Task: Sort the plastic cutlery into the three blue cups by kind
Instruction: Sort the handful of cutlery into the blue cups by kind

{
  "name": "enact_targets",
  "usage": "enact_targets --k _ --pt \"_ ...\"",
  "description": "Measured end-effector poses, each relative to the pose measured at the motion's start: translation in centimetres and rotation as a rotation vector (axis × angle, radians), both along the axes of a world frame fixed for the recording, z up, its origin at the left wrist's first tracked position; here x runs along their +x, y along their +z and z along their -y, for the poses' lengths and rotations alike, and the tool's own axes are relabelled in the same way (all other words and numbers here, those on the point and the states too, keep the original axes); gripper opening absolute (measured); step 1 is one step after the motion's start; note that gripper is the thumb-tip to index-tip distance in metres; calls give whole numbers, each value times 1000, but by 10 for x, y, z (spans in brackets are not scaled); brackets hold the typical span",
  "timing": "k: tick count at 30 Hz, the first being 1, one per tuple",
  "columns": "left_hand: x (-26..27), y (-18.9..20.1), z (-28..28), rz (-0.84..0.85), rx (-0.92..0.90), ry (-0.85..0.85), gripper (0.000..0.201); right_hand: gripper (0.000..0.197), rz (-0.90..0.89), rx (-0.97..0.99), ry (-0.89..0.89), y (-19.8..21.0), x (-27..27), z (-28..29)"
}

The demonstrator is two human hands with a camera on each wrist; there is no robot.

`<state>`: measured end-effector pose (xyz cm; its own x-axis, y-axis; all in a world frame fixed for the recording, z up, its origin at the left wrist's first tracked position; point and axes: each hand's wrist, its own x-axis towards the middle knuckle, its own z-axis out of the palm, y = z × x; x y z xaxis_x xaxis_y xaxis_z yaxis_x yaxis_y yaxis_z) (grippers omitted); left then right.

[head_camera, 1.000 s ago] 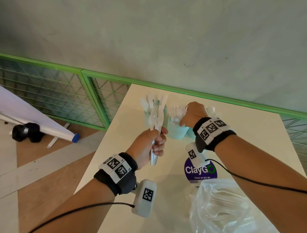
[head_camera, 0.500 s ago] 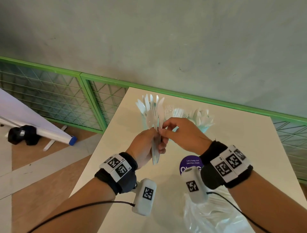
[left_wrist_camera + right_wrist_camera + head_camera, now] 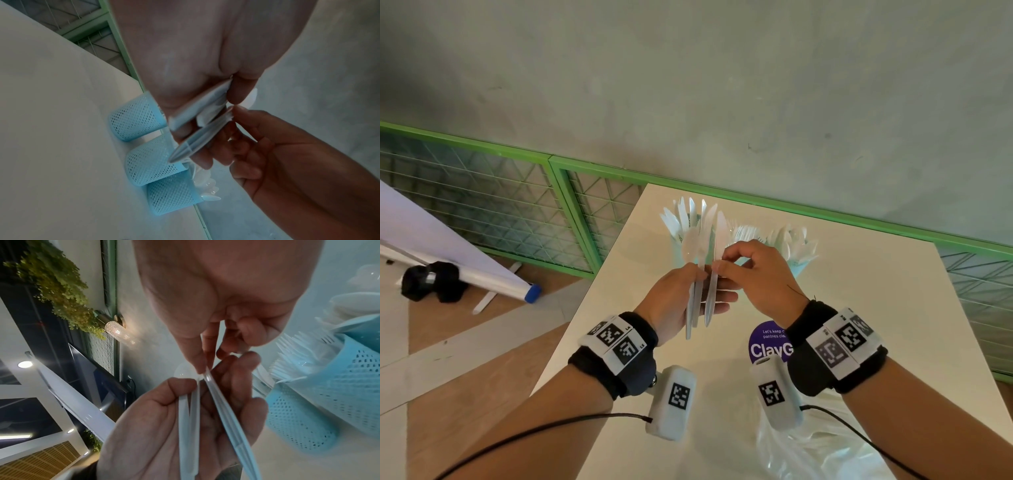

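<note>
Over the white table (image 3: pixel 859 308) my left hand (image 3: pixel 700 286) holds a white plastic spoon (image 3: pixel 690 245) and another white piece upright, thumb across their handles (image 3: pixel 189 410). My right hand (image 3: pixel 719 265) pinches a white knife (image 3: pixel 719 233) between thumb and forefinger, its handle (image 3: pixel 226 415) angled away from the other two. Behind the hands stand three blue mesh cups: a left one (image 3: pixel 133 120) with knives (image 3: pixel 678 219), a middle one (image 3: pixel 150 164) with forks (image 3: pixel 746 233), and a right one (image 3: pixel 172 194) with spoons (image 3: pixel 794 243).
A clear plastic bag (image 3: pixel 825 448) with more white cutlery lies near the table's front, by a purple round sticker (image 3: pixel 765 342). A green mesh railing (image 3: pixel 592 205) runs behind and to the left. A rolled white banner (image 3: pixel 482 277) lies on the floor, left.
My right hand left the cups and came back to the left hand. It has pinched the knife and drawn it a little to the right, away from the other pieces.
</note>
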<state>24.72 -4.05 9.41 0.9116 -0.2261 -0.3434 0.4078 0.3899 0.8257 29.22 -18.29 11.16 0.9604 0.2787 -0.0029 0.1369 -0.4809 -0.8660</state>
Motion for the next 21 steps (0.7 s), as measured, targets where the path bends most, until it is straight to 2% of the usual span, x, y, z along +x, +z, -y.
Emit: enact_targets --k 6,10,14,16,18,20,21 --pt "1 -18 -17 -16 58 189 32 14 -73 67 -74 -1 23 -10" --pt "1 -26 -35 -12 58 283 33 9 13 117 -195 -2 59 -36" --pt "2 -28 -52 67 327 257 37 7 122 -103 -188 -16 98 -67" --pt "3 -28 -58 75 393 249 34 12 92 -377 -103 -27 108 -78" --pt "3 -29 -63 68 378 232 33 14 19 -582 -18 -33 107 -84" --pt "3 -29 -67 62 320 210 35 18 33 -557 -20 -33 98 -83" --pt "3 -28 -68 61 285 199 35 12 56 -448 -37 -31 91 -81"
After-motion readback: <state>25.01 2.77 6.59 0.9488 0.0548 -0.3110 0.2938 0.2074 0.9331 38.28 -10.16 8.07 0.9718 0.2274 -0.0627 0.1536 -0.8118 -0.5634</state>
